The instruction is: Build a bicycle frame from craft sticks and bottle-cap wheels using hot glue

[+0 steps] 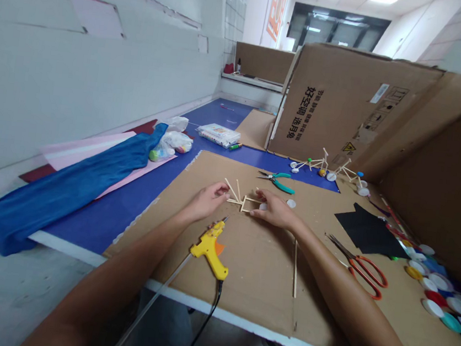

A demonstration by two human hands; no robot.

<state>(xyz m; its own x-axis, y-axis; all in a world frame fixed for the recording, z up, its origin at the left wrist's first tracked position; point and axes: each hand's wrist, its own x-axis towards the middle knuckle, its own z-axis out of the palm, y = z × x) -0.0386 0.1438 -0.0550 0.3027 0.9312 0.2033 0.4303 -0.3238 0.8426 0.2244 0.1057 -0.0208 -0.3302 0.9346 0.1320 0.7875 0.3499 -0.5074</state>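
A small frame of thin wooden sticks (243,203), with a few sticks slanting up on its left side, is held low over the cardboard sheet (214,165). My left hand (209,199) pinches at its left end. From the right, my right hand (275,208) grips the frame between thumb and fingers, which partly hide it. A whitish bottle cap (263,206) shows between those fingers, and another translucent cap (291,203) is just beyond the hand. Close in front of my hands lies a yellow hot glue gun (210,248) with a glue stick in its back.
Green-handled pliers (281,183) lie behind my hands. Orange-handled scissors (363,268), black paper (369,230) and several bottle caps (435,296) are at right. Stick models with caps (323,164) stand by a large cardboard box (346,103). Blue cloth (88,179) lies left; a loose stick (295,269) lies in front.
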